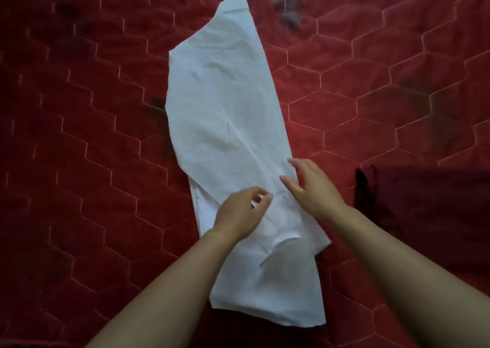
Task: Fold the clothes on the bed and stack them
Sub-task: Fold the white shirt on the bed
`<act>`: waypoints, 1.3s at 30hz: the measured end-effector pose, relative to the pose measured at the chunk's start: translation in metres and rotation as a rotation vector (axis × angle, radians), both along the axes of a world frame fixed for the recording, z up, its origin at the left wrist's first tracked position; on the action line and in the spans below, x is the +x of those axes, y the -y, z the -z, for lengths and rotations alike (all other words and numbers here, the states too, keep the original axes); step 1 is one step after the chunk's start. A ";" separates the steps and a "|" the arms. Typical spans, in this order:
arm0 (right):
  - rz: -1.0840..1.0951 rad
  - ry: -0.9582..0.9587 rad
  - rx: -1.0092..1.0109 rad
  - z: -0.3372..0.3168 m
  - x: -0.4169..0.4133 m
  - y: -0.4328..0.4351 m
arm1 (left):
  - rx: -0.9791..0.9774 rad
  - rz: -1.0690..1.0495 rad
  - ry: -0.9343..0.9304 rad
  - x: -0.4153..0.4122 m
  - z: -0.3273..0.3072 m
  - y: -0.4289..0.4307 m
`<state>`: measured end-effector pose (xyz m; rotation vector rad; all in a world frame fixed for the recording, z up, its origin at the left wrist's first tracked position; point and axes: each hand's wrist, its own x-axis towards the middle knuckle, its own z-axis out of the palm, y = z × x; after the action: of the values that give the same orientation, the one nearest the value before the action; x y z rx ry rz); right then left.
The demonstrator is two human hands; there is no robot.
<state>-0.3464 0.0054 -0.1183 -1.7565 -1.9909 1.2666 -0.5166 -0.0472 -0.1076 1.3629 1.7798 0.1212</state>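
Observation:
A white garment (222,109) lies lengthwise on the red quilted bed (92,135), folded into a long narrow strip running from the far middle to the near edge. My left hand (242,212) hovers over its near part with fingers loosely curled, thumb and fingertips close together, and I cannot see cloth between them. My right hand (310,186) is just beside it, fingers relaxed and spread over the garment's right edge, holding nothing.
A dark maroon folded cloth (424,201) lies on the bed to the right of the white garment, close to my right forearm. The red bedcover stretches away to the left and far side.

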 end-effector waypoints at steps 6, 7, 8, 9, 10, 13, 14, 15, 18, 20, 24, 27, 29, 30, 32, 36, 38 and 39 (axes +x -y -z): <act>-0.033 0.088 0.107 0.035 -0.054 -0.012 | 0.262 -0.480 -0.162 -0.065 0.023 -0.029; -0.023 0.124 0.136 0.041 -0.059 -0.010 | 0.276 -0.533 -0.177 -0.071 0.026 -0.032; -0.011 0.159 0.163 0.045 -0.062 -0.007 | 0.279 -0.577 -0.188 -0.074 0.030 -0.033; 0.002 0.188 0.182 0.049 -0.064 -0.004 | 0.273 -0.607 -0.200 -0.076 0.033 -0.034; 0.013 0.210 0.192 0.052 -0.065 -0.001 | 0.258 -0.620 -0.218 -0.076 0.036 -0.033; 0.043 0.239 0.215 0.059 -0.061 0.011 | 0.181 -0.613 -0.266 -0.066 0.045 -0.025; 0.052 0.241 0.223 0.060 -0.060 0.015 | 0.149 -0.619 -0.253 -0.061 0.046 -0.021; 0.056 0.244 0.225 0.060 -0.058 0.019 | 0.120 -0.630 -0.228 -0.055 0.047 -0.015; 0.067 0.246 0.205 0.058 -0.051 0.028 | 0.121 -0.638 -0.165 -0.038 0.046 0.002; 0.075 0.244 0.174 0.055 -0.047 0.036 | 0.160 -0.600 -0.131 -0.031 0.044 0.010; 0.061 0.171 0.118 0.050 -0.040 0.052 | 0.177 -0.521 0.026 -0.025 0.042 0.018; 0.079 0.066 0.124 0.038 -0.037 0.057 | 0.230 -0.467 0.127 -0.024 0.030 0.016; 0.134 -0.006 0.158 0.021 -0.035 0.062 | 0.292 -0.455 0.181 -0.022 0.015 0.015; 0.171 -0.042 0.163 0.012 -0.032 0.066 | 0.327 -0.454 0.200 -0.021 0.007 0.015; 0.242 -0.090 0.153 -0.004 -0.026 0.077 | 0.385 -0.423 0.214 -0.022 -0.006 0.019; 0.274 -0.062 0.012 -0.009 -0.013 0.105 | 0.261 -0.303 0.166 -0.029 -0.010 0.039; 0.247 -0.040 -0.092 -0.002 -0.007 0.116 | 0.114 -0.242 0.081 -0.035 -0.003 0.047; 0.241 -0.048 -0.133 0.002 -0.005 0.118 | 0.066 -0.220 0.034 -0.039 0.001 0.048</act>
<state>-0.3512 -0.1130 -0.1206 -1.9371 -1.6435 1.3706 -0.5559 -0.0953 -0.1084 1.1994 1.9072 0.3235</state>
